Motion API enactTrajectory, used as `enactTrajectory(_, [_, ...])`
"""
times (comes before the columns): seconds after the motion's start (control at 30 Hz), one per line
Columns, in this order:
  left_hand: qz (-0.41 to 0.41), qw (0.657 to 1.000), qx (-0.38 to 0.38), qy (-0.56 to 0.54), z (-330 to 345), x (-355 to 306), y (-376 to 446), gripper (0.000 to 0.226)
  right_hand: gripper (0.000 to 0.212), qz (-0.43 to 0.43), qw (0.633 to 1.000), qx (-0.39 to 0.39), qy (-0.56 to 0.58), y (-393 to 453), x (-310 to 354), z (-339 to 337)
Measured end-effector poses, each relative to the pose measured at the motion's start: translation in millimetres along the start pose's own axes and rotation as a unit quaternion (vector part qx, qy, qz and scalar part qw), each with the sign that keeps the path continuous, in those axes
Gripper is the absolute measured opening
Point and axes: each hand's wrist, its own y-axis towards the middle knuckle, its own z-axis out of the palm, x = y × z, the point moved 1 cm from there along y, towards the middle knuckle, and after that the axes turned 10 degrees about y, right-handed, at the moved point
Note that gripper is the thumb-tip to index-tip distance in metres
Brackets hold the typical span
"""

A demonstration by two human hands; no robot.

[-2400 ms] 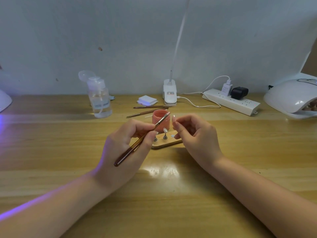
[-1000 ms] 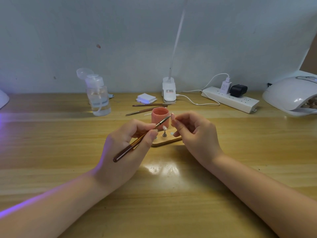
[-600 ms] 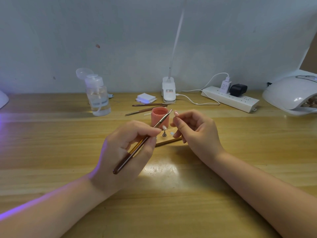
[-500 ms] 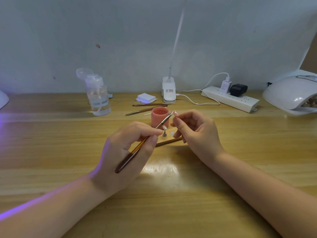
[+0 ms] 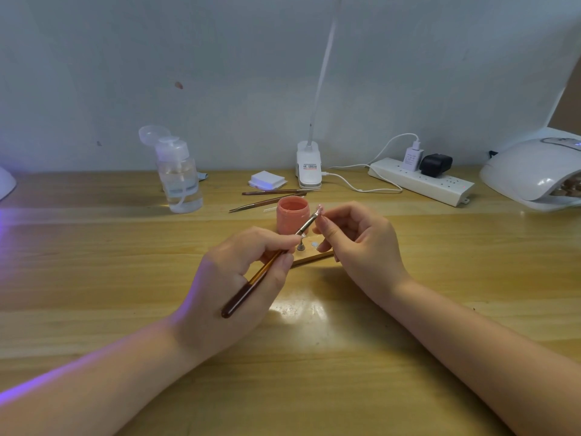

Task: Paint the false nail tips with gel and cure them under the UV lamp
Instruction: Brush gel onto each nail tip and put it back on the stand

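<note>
Painting step: our left hand [image 5: 239, 278] grips the brush [image 5: 267, 265], our right hand [image 5: 361, 247] pinches a nail tip [image 5: 319, 211]; next, steady strokes.

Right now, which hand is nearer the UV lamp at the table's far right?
Right. The right hand, pinching a nail tip, sits mid-table between the UV lamp and the left hand, which holds the brush farther away.
</note>
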Motion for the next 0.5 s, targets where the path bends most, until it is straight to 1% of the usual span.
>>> enactTrajectory(0.1, [-0.024, 1.000, -0.010, -0.008, -1.0, -0.3, -0.5, 0.021, 0.007, -0.002, 1.000, 0.000, -0.009, 0.1, 0.4, -0.4])
enactTrajectory(0.23, [-0.024, 1.000, -0.001, -0.003, -0.4, -1.9, -0.1, 0.019, 0.007, -0.006, 1.000, -0.008, -0.030, 0.2, -0.7, -1.8])
enactTrajectory(0.4, [-0.057, 0.998, -0.032, -0.023, -2.8, -4.8, -1.3, 0.020, 0.009, -0.015, 0.998, -0.015, -0.061, 0.3, -1.7, -2.7])
enactTrajectory(0.5, [-0.045, 0.999, -0.021, -0.013, -1.3, -4.3, 0.0, 0.020, 0.010, -0.017, 0.998, -0.009, -0.064, 0.0, -1.3, -1.9])
